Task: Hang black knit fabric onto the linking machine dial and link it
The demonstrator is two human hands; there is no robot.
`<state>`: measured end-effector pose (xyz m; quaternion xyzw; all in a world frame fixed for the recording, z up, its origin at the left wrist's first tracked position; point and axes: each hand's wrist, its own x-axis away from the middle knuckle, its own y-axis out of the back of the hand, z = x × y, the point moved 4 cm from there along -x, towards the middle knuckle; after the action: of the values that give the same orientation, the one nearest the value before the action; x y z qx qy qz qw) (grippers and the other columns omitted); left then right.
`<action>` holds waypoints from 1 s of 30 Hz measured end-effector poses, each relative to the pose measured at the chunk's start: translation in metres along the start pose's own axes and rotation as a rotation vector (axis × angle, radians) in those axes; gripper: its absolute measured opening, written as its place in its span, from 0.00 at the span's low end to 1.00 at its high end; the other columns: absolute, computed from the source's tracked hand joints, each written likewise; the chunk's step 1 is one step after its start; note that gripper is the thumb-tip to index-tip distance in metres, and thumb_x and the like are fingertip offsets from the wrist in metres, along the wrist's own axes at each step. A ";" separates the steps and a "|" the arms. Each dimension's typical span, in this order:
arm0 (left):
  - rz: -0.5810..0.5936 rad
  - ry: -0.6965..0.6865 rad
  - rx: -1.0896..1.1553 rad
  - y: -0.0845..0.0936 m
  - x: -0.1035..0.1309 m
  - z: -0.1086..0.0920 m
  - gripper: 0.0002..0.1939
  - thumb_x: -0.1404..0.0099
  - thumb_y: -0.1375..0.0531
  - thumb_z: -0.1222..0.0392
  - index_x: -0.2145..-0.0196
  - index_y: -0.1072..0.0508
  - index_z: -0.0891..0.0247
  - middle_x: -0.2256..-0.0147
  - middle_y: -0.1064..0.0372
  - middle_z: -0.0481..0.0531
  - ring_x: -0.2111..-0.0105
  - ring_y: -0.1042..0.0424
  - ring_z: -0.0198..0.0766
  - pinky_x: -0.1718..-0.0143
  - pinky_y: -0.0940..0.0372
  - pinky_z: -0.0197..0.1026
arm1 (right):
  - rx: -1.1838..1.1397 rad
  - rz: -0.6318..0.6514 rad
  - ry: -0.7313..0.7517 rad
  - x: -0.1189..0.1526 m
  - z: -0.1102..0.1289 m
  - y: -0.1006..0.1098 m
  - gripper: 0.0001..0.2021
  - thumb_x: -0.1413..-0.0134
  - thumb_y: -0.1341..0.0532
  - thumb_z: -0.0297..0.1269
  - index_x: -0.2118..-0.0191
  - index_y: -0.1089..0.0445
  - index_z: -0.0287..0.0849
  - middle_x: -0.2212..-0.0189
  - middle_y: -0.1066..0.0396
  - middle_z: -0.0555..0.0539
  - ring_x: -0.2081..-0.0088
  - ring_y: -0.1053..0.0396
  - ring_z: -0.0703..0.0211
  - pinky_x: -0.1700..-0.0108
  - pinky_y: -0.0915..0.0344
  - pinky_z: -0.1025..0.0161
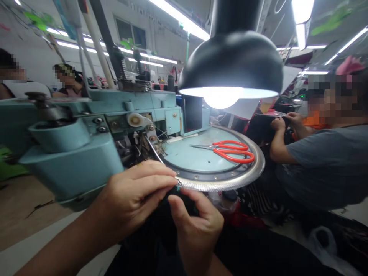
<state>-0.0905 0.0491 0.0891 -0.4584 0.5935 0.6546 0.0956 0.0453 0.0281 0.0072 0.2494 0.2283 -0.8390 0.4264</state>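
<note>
Along the near rim of a round dial [218,185] ringed with fine metal points, my left hand [135,191] has its fingers pressed together on the edge of a dark piece of fabric [164,207]. My right hand [198,222] is just below and to the right, its thumb and bent forefinger closed around the same fabric. A small teal bit shows between the fingertips at the points. The fabric hangs down below the dial and blends into the dark clothing. Red-handled scissors [234,151] lie on the dial's pale blue plate, apart from both hands.
The blue-green machine body [77,165] stands to the left. A dark lamp [232,65] with a lit bulb hangs over the dial. At the right a co-worker in a grey shirt [322,165] handles something. A clear plastic bag [323,245] lies at lower right.
</note>
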 end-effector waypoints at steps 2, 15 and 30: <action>0.030 0.000 0.011 0.001 0.000 0.000 0.12 0.33 0.43 0.72 0.57 0.23 0.61 0.58 0.22 0.51 0.55 0.24 0.35 0.53 0.29 0.32 | -0.002 -0.012 0.013 -0.001 0.001 -0.002 0.08 0.49 0.29 0.40 0.67 0.20 0.40 0.72 0.19 0.48 0.73 0.21 0.56 0.67 0.23 0.66; -0.030 -0.007 -0.028 -0.002 -0.002 -0.005 0.08 0.34 0.39 0.71 0.60 0.23 0.63 0.60 0.22 0.51 0.57 0.24 0.34 0.52 0.30 0.31 | -0.029 -0.050 0.035 -0.007 0.010 -0.003 0.05 0.53 0.35 0.25 0.72 0.21 0.39 0.77 0.21 0.52 0.78 0.24 0.63 0.70 0.25 0.74; -0.029 -0.005 0.000 -0.005 0.000 -0.004 0.08 0.34 0.39 0.71 0.59 0.23 0.63 0.59 0.23 0.50 0.55 0.26 0.33 0.49 0.32 0.32 | 0.025 -0.059 0.103 -0.009 0.009 0.000 0.04 0.53 0.35 0.26 0.72 0.21 0.39 0.77 0.21 0.53 0.78 0.24 0.65 0.69 0.26 0.75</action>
<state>-0.0851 0.0471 0.0865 -0.4655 0.5864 0.6543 0.1065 0.0481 0.0279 0.0195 0.2908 0.2469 -0.8399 0.3861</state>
